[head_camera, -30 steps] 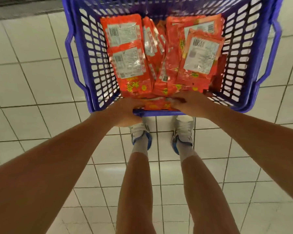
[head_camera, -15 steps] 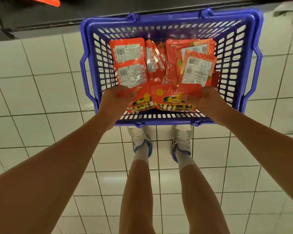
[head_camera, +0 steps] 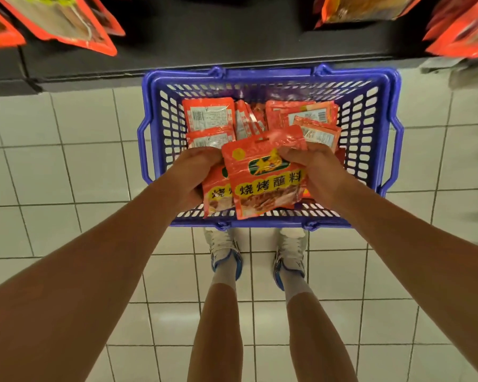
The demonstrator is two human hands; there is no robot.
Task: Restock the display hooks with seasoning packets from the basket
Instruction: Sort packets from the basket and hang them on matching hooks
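Note:
A blue plastic basket [head_camera: 155,139] stands on the tiled floor below me, holding several red seasoning packets [head_camera: 209,114], most lying label side up. Above its near rim I hold a small stack of red packets face up. My right hand [head_camera: 319,168] grips the front packet [head_camera: 265,183] by its upper right corner. My left hand [head_camera: 193,172] grips the packet behind it [head_camera: 217,197] at the left side. The front packet's hang hole points away from me.
A dark shelf base [head_camera: 204,37] runs along the top, just behind the basket. Red and orange packets hang above it at the upper left [head_camera: 64,20] and upper right [head_camera: 458,28]. My feet in white shoes [head_camera: 225,250] stand right behind the basket.
Both hands have lifted the packets up out of the basket's near end and turned them face up. My view has tilted upward, so the shelf and hanging packets came into sight.

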